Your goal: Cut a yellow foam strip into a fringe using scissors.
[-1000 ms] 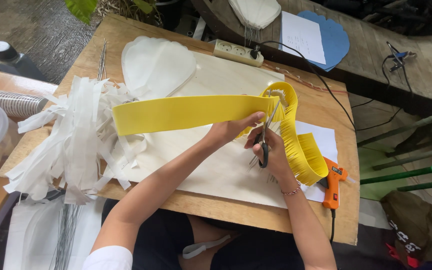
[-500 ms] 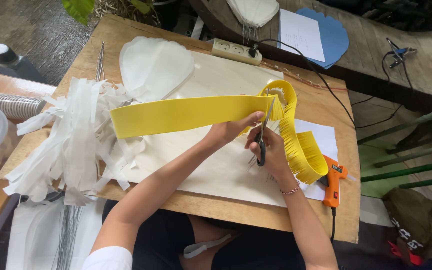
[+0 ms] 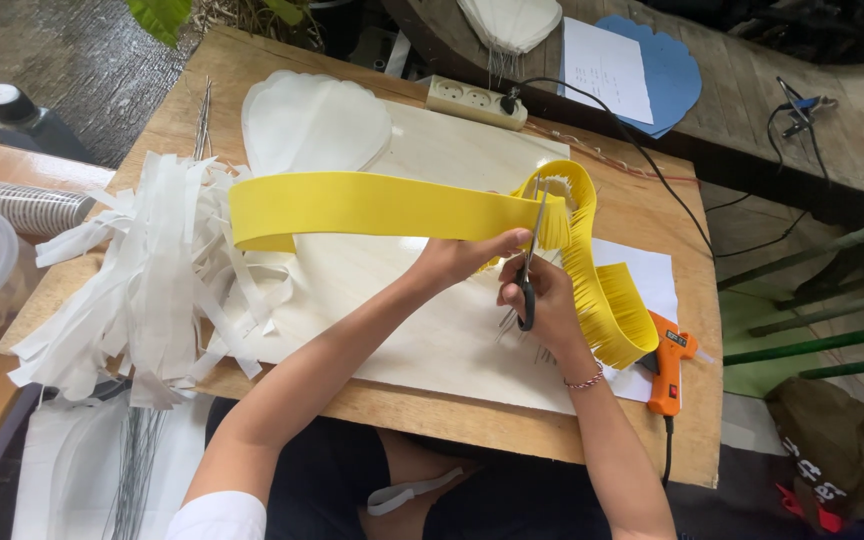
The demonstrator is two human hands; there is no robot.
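A long yellow strip point(image 3: 382, 205) of flat, matte material runs across the middle of the view, held up off the tabletop point(image 3: 452, 410). Its left end droops in a soft fold over a heap of white strips point(image 3: 152, 290), far out to the left of both hands. The left hand point(image 3: 462, 260) pinches the strip's lower edge between thumb and fingers, grasping it just left of the cutting point. The right hand point(image 3: 547, 305) is closed through the black handles of a pair of scissors point(image 3: 530, 265), whose blades point upward and cross the strip's width right beside the left thumb.

Past the scissors, the yellow strip loops up and around, then falls to the right of the right hand. This part is cut into a fine fringe of narrow parallel slits along one edge, and it piles in a curled coil just beside the right wrist. The uncut part to the left is smooth and plain.

Beneath the hands lies a large pale sheet point(image 3: 392, 330). An orange glue gun point(image 3: 667, 365) rests just right of the right wrist, touching the fringed coil's edge. Beyond the hands sit a white power strip point(image 3: 477, 102) and a stack of white scalloped cut-outs point(image 3: 317, 120).
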